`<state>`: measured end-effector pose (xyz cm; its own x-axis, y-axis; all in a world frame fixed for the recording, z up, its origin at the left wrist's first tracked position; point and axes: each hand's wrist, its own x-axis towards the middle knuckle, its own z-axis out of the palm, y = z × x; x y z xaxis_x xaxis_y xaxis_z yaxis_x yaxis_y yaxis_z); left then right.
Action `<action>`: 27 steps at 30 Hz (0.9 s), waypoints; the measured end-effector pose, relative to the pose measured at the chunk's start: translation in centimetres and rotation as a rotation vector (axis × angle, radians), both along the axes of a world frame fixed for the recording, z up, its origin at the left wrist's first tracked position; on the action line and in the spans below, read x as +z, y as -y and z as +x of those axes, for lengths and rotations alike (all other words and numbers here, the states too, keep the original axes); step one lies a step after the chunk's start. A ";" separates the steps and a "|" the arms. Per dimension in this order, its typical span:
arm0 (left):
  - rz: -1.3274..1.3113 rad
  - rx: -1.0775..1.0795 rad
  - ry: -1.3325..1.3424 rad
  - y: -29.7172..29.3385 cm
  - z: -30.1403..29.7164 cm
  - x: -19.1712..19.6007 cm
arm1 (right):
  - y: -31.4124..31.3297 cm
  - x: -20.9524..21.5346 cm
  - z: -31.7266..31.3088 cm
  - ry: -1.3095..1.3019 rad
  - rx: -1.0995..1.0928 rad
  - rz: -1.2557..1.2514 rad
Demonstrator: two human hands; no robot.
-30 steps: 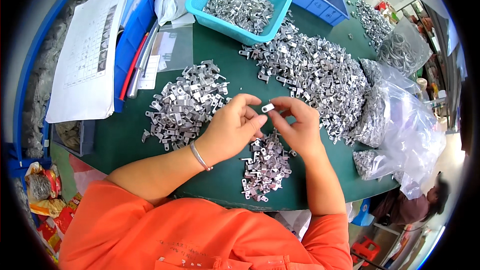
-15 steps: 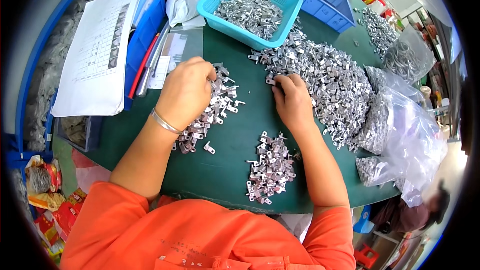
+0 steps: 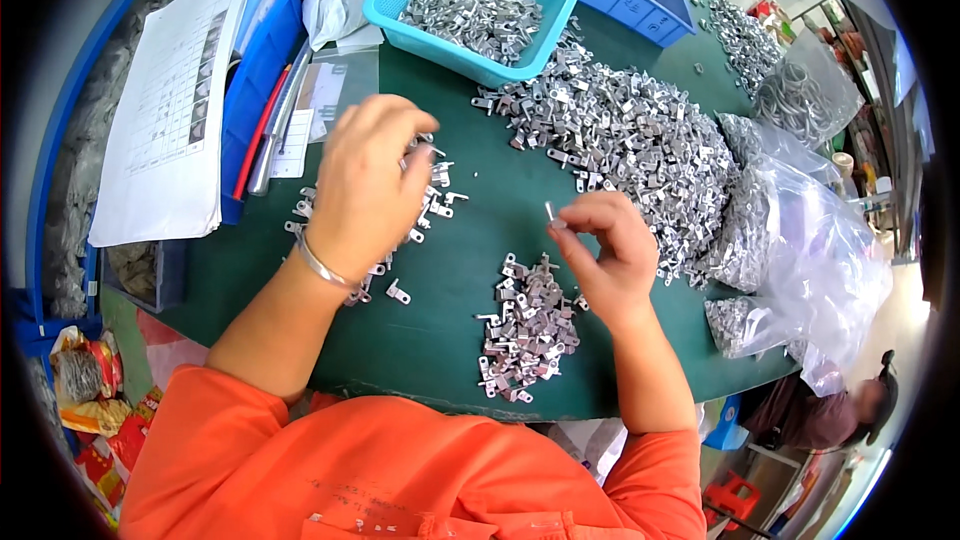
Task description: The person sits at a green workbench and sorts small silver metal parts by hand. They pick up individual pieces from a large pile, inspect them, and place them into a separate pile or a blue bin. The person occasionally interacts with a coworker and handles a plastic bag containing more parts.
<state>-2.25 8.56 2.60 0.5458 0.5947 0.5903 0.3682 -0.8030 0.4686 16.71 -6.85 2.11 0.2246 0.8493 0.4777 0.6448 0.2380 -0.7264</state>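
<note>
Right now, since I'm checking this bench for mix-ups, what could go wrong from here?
The small metal part sits only at the fingertips of the right hand, so it might slip and drop.

The left hand covers much of the left pile; it could knock loose pieces astray.

The large pile reaches the turquoise basket, so similar-looking parts might get mixed.
</note>
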 end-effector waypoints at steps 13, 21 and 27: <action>-0.600 -0.626 0.042 6.9 2.5 -3.3 | -3.3 -2.0 3.1 0.593 -0.245 -0.091; -0.745 -0.538 0.058 6.9 2.6 -3.1 | -3.7 -2.7 3.4 0.499 -0.240 -0.080; -1.413 -0.484 0.273 6.5 2.8 -2.9 | -0.8 -1.9 0.2 -0.274 -0.088 -0.076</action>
<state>0.56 2.02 -0.28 0.8203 0.5425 -0.1814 -0.0138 0.3358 0.9418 16.90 -6.07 0.23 0.4107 0.8518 0.3252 0.4383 0.1283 -0.8896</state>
